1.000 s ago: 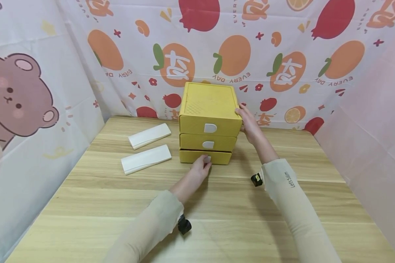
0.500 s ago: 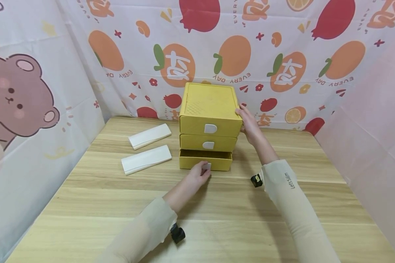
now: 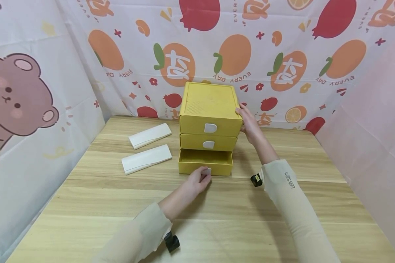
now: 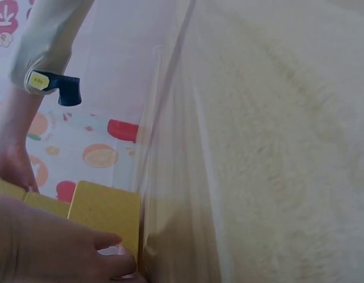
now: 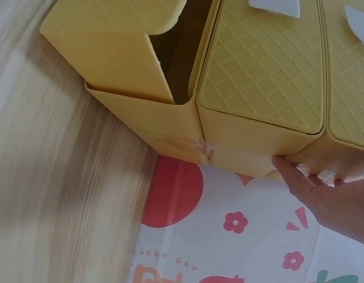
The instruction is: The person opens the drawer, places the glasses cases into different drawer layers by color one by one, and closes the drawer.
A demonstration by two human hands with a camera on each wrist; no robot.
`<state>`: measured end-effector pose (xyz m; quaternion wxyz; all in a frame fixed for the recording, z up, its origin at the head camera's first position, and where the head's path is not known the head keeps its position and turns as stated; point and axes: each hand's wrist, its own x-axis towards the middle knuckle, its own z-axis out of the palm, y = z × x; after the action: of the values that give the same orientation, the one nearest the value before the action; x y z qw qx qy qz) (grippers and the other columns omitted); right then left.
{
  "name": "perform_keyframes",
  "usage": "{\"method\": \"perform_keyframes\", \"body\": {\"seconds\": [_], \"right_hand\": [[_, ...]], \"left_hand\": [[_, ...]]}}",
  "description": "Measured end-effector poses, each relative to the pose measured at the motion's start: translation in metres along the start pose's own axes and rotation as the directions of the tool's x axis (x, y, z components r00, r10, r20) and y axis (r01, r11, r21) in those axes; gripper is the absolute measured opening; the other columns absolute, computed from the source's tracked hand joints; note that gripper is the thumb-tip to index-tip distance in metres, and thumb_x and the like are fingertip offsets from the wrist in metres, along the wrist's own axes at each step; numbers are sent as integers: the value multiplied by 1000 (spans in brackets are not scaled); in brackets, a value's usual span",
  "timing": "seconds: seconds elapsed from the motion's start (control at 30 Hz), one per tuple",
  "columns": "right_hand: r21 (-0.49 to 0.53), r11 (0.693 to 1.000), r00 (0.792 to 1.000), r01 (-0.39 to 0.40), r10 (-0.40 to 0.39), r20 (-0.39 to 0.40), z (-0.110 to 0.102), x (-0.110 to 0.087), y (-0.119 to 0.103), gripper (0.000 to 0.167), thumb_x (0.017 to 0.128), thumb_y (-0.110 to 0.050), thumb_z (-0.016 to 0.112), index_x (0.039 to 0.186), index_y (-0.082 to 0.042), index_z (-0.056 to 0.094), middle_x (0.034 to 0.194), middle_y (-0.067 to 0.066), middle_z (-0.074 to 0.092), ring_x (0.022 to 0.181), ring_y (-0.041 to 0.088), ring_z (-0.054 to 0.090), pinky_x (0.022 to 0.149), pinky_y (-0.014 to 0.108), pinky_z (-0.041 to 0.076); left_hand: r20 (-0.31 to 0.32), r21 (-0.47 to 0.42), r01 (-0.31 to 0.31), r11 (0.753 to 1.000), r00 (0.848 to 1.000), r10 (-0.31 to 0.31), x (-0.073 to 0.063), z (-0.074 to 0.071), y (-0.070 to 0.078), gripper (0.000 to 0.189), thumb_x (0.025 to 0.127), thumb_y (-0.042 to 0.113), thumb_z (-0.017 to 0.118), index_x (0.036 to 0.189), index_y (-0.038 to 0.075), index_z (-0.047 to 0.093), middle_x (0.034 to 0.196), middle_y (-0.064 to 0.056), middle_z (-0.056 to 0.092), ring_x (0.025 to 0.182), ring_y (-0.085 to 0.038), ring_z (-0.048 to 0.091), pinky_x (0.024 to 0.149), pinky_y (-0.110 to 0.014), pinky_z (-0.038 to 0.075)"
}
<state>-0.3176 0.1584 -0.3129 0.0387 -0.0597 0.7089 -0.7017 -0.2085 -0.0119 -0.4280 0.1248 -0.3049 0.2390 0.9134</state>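
A yellow three-drawer cabinet [image 3: 210,100] stands on the table against the back curtain. Its bottom drawer [image 3: 187,168] is pulled partway out, and the part of its inside that shows holds nothing visible. My left hand [image 3: 197,180] pinches the white tab handle [image 3: 208,171] of that drawer. With thumb at the top edge and fingers along the side, my right hand [image 3: 249,122] holds the cabinet's right side. The right wrist view shows those fingers [image 5: 300,180] against the side wall. The middle drawer [image 3: 192,141] and top drawer [image 3: 192,125] are closed.
Two white folded cases [image 3: 149,136] lie side by side on the wooden table [image 3: 250,226], left of the cabinet. A fruit-patterned curtain [image 3: 135,47] hangs close behind. Fabric with a bear print [image 3: 23,91] covers the left side, and a pale sheet borders the right.
My left hand has drawn the bottom drawer out toward me, from barely ajar to well out, its inside now showing. The right hand has stayed on the cabinet's side.
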Motion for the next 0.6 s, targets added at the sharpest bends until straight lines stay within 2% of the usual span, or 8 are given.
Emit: {"method": "perform_keyframes", "body": {"seconds": [0.07, 0.1, 0.3, 0.33, 0.37, 0.43, 0.57, 0.6], "right_hand": [[1, 1000, 1000, 4, -4, 2, 1, 0, 0, 57, 95, -31, 45, 147, -21, 25, 146, 6, 24, 119, 26, 38, 95, 49, 33], [2, 1000, 1000, 7, -7, 4, 1, 0, 0, 56, 95, -31, 45, 147, -21, 25, 145, 6, 25, 119, 26, 39, 95, 49, 33], [2, 1000, 1000, 11, -11, 5, 0, 1, 2, 56, 95, -32, 44, 146, -20, 25, 145, 5, 26, 119, 25, 39, 95, 48, 34], [1, 1000, 1000, 10, -10, 4, 0, 1, 2, 56, 95, -32, 44, 147, -20, 25, 145, 5, 25, 119, 25, 39, 95, 48, 34], [1, 1000, 1000, 10, -10, 4, 0, 1, 2, 56, 95, -32, 44, 147, -20, 24, 145, 5, 25, 119, 25, 39, 95, 48, 35], [4, 1000, 1000, 11, -11, 5, 1, 2, 2, 57, 95, -32, 45, 147, -20, 24, 146, 5, 25, 119, 25, 39, 95, 47, 35], [3, 1000, 1000, 4, -4, 2, 0, 1, 2, 58, 95, -33, 46, 147, -21, 23, 147, 4, 23, 120, 24, 39, 95, 47, 34], [5, 1000, 1000, 1, -1, 0, 0, 0, 2, 58, 95, -32, 46, 147, -21, 23, 147, 4, 23, 120, 25, 39, 95, 47, 34]], "left_hand": [[-2, 12, -1, 1000, 1000, 1, -8, 0, 0, 44, 92, -3, 45, 132, -13, 30, 128, -23, 36, 127, -31, 31, 102, -33, 28], [33, 4, 5, 1000, 999, -6, 20, -14, -3, 45, 91, -3, 50, 132, -13, 32, 128, -24, 36, 124, -33, 35, 100, -34, 32], [28, 46, -20, 999, 999, 19, 26, -21, -10, 44, 91, 0, 51, 130, -13, 34, 126, -24, 38, 123, -33, 36, 98, -35, 35], [-10, 58, -26, 998, 1000, 27, 1, -10, -8, 45, 93, -1, 47, 133, -13, 30, 128, -24, 35, 126, -32, 32, 100, -34, 31], [-9, 52, -27, 998, 1000, 28, 5, -12, -9, 46, 93, 0, 48, 133, -12, 30, 128, -24, 35, 125, -32, 32, 100, -34, 31], [10, 40, -13, 999, 1000, 13, 29, -25, -13, 46, 89, -1, 55, 129, -12, 35, 124, -24, 39, 121, -32, 38, 97, -35, 35], [73, 16, 50, 999, 996, -51, 110, -68, -24, 49, 77, 0, 71, 118, -8, 46, 114, -22, 48, 106, -30, 51, 87, -36, 45], [84, 14, 67, 998, 994, -68, 123, -76, -26, 49, 75, 0, 74, 115, -7, 48, 112, -21, 49, 102, -29, 53, 85, -36, 47]]}}
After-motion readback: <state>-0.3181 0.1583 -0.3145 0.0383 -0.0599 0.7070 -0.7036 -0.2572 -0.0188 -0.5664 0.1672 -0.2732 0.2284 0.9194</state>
